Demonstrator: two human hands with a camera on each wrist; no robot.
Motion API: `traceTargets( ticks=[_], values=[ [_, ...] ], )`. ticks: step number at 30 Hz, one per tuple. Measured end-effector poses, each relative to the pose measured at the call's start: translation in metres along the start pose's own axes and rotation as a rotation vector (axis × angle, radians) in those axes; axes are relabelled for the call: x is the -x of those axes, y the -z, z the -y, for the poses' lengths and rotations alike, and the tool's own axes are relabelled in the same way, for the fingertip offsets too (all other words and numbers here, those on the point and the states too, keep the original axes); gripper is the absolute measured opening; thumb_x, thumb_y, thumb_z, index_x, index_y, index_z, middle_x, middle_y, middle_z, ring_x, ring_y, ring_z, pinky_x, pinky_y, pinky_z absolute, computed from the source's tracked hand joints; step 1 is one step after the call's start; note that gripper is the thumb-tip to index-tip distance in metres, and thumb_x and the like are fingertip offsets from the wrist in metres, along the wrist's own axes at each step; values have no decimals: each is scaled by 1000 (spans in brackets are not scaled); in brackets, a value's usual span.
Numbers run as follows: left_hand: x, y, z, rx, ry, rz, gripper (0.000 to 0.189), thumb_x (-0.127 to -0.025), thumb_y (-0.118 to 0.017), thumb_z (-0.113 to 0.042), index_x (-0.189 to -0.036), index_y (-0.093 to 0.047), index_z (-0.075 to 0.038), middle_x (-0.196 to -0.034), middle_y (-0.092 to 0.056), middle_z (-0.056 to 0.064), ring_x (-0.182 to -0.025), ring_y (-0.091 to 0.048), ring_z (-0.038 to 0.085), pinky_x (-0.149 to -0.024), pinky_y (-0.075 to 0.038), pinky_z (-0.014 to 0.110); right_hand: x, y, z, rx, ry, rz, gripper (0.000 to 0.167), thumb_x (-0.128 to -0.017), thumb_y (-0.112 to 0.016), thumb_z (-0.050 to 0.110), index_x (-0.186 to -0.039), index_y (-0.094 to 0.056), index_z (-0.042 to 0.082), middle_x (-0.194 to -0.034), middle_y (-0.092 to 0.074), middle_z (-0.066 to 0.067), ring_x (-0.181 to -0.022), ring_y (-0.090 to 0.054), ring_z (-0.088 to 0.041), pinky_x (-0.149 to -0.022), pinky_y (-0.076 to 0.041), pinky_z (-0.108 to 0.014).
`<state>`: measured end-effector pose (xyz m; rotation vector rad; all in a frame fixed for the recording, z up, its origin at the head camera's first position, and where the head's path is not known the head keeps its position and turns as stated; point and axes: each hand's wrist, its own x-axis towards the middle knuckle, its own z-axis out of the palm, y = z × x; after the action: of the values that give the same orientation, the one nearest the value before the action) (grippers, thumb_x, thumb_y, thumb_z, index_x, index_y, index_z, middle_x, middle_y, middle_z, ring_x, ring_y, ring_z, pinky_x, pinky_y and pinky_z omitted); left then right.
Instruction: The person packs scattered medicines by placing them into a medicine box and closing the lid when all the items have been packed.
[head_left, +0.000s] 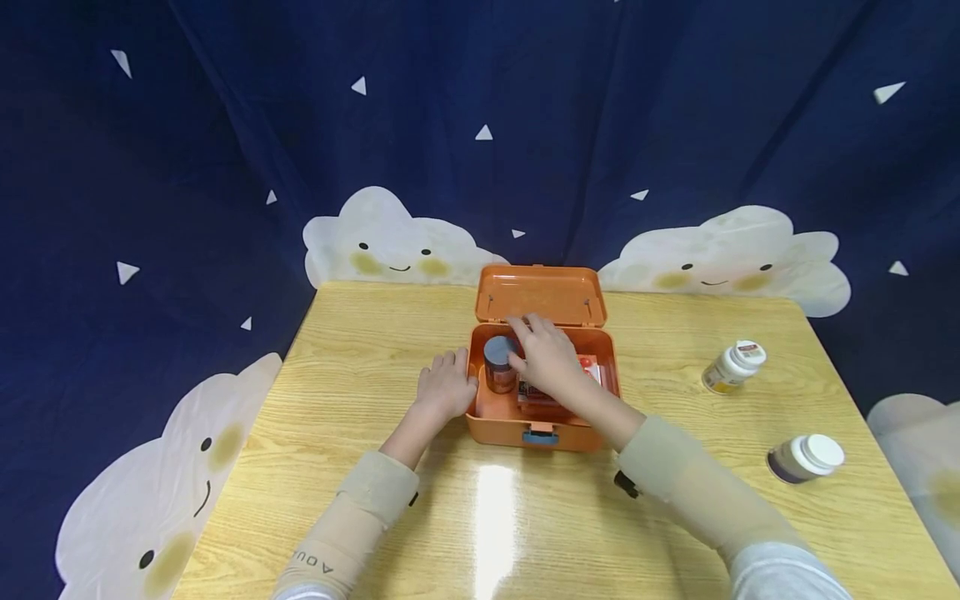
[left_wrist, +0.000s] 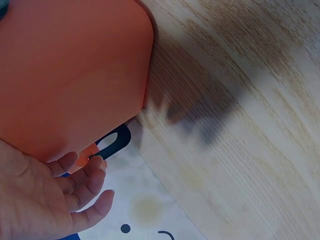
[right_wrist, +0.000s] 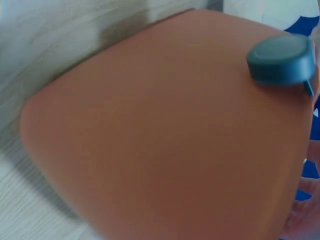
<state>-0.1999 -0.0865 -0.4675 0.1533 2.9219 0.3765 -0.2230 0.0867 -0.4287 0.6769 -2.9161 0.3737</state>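
An orange box point(head_left: 495, 429) with its lid point(head_left: 540, 296) raised stands on the table. My left hand point(head_left: 447, 385) rests at the box's left rim; in the left wrist view its fingers point(left_wrist: 87, 187) are loosely bent beside the wall. Inside the box at the left stands a dark jar point(head_left: 500, 377) with a grey-blue cap. My right hand point(head_left: 551, 358) reaches over the box, thumb right at the cap's edge and fingers spread behind it. Under this hand lie red-and-white packets point(head_left: 590, 367), partly hidden. The right wrist view shows mostly the box's outer wall point(right_wrist: 150, 130).
A white bottle point(head_left: 735, 367) with a yellow label tilts in view at the table's right. Nearer stands another white-capped bottle point(head_left: 806, 458) with a dark label. A blue-grey latch point(head_left: 540, 436) sits on the box's front. Behind the wooden table point(head_left: 360, 333) hangs a dark blue curtain point(head_left: 450, 100).
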Motion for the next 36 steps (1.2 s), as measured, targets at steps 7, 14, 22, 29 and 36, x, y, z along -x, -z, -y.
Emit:
traceTargets(
  ticks=[7,14,22,29,36],
  values=[
    [0,0,0,3,3,-1,39,-91,-43,-28,-124,-40,-7,-117,-48,13,-109,-43,30,-85,-37,47,5,14,-21,-32,-38,-45,56,-83,-64,28,-132,-44,8,-125,-49,-19,-112,-48,-38,-88,-41,-52],
    [0,-1,0,1,0,-6,40,-91,-43,-29,-125,-41,-7,-117,-49,13,-109,-44,30,-84,-37,47,8,24,-51,-55,-85,-116,57,-83,-64,25,-131,-43,4,-127,-45,-23,-117,-43,-40,-96,-34,-53],
    [-1,-1,0,-4,4,4,41,-91,-42,-30,-125,-40,-8,-118,-49,12,-108,-44,29,-85,-37,47,15,28,-90,-37,-153,-230,57,-81,-62,22,-130,-43,0,-129,-42,-31,-119,-38,-44,-99,-29,-54],
    [-1,-2,1,-3,-1,-8,40,-91,-42,-29,-124,-40,-7,-117,-49,13,-108,-44,30,-85,-37,47,26,32,-121,-19,-278,-225,56,-83,-58,22,-131,-41,0,-131,-37,-32,-119,-36,-47,-93,-31,-59],
    [0,-2,1,-5,-2,-12,39,-91,-43,-29,-123,-41,-7,-114,-50,13,-107,-45,30,-84,-38,47,40,33,-153,-33,-387,-226,59,-85,-56,23,-135,-34,-2,-129,-35,-35,-117,-35,-50,-93,-29,-60]
  ],
)
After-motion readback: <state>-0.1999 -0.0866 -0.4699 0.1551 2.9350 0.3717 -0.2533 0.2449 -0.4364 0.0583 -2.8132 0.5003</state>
